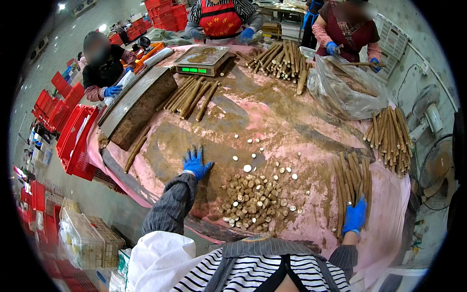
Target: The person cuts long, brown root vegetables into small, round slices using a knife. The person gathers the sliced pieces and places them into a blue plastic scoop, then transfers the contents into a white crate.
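My left hand, in a blue glove, lies open with its fingers spread on the soil-covered pink table sheet. Nothing is in it. To the right, my right hand, gloved in blue too, is closed around the near end of a long brown yam in a row of yams laid side by side. Between my hands lies a heap of cut yam ends, brown-skinned with white cut faces. Several loose white pieces are scattered beyond it.
A metal trough stands at left, one yam beside it. Farther back are a digital scale, more yam bundles and a clear plastic bag. Three co-workers stand around the table. Fans are at right, red crates at left.
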`<state>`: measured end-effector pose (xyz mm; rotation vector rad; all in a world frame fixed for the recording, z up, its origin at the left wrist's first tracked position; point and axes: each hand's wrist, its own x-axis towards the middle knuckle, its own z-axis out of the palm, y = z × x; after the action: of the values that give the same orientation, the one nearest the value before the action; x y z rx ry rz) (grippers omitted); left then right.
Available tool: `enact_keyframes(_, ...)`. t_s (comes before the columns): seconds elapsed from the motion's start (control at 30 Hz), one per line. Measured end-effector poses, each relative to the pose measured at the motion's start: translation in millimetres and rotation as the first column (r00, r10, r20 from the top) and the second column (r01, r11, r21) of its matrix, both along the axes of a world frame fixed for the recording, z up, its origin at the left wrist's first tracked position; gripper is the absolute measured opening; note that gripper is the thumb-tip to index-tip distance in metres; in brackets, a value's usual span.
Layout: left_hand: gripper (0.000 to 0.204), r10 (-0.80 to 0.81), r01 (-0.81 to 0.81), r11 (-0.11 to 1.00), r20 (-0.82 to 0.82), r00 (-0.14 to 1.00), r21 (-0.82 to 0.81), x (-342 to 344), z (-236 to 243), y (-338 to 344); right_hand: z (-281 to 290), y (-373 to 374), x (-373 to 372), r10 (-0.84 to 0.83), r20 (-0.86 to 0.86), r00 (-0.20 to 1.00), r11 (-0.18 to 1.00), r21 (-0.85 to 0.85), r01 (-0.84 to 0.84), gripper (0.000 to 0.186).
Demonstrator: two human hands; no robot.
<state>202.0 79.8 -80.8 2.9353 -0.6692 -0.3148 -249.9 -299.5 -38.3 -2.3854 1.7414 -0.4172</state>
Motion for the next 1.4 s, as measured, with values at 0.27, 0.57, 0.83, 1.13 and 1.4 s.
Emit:
enact_keyframes(0.27,0.091,0.012,-0.012,1.0,0.0,1.0,-0.014,3.6,-5.3,0.2,0.0,1.4,1.8,-0.025,-0.016,1.0,1.0,-0.004,0.025,0.067)
enact_keyframes(0.57,0.091,0.01,-0.01,1.0,-0.005,1.0,-0.004,2.4,-3.2,1.0,-11.7,-5.5,-3.2,-0.035,-0.025,0.999,0.999,-0.038,0.034,0.066)
enact_keyframes(0.83,0.092,0.014,-0.015,1.0,-0.021,1.0,-0.013,1.5,1.1,0.7,2.8,2.9,3.4,-0.031,-0.025,0.999,1.0,0.003,0.031,0.068)
enact_keyframes(1.13,0.091,0.022,-0.022,1.0,-0.039,0.999,-0.002,-1.6,6.5,-0.6,1.9,2.5,3.5,-0.043,-0.043,0.998,0.999,0.016,0.043,0.066)
enact_keyframes(1.4,0.09,0.004,-0.004,1.0,-0.007,1.0,-0.015,-0.7,2.7,1.9,11.1,9.3,8.8,-0.072,-0.014,0.997,0.996,0.044,0.072,0.064)
